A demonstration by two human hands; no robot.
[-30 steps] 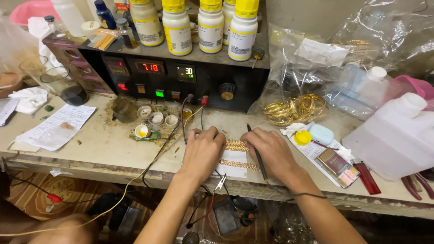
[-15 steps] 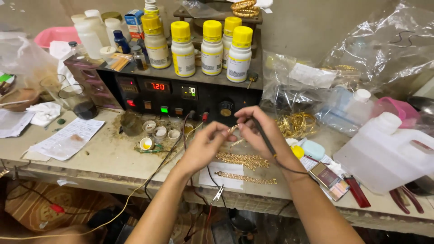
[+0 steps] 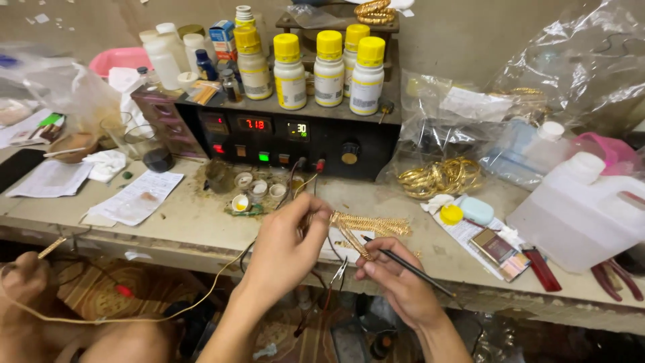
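Holding a gold chain piece up over the near edge of the workbench, the person is working on it with both hands. The left hand is pinching one end of the chain between thumb and fingertips, fingers pressed together around it. The right hand is gripping a thin dark rod-like tool like a pen, its tip meeting the chain's lower strand, with the fingers also steadying that strand. Seems to be the touch-up or treating step on the chain, tool tip going along the links; next move probably calls for keeping the chain taut in the left pinch and guiding the tip link by link without slipping. The chain is sitting between the two hands, right of the left hand, up and left of the right hand, touching both. Wires are hanging down below the hands; whether one is clipped to the chain is hard to tell. Farther back the black power unit is showing lit red digits, with yellow-capped bottles standing on top. Gold bangles are lying in a bag to the far right, and a white jug is standing at the right.
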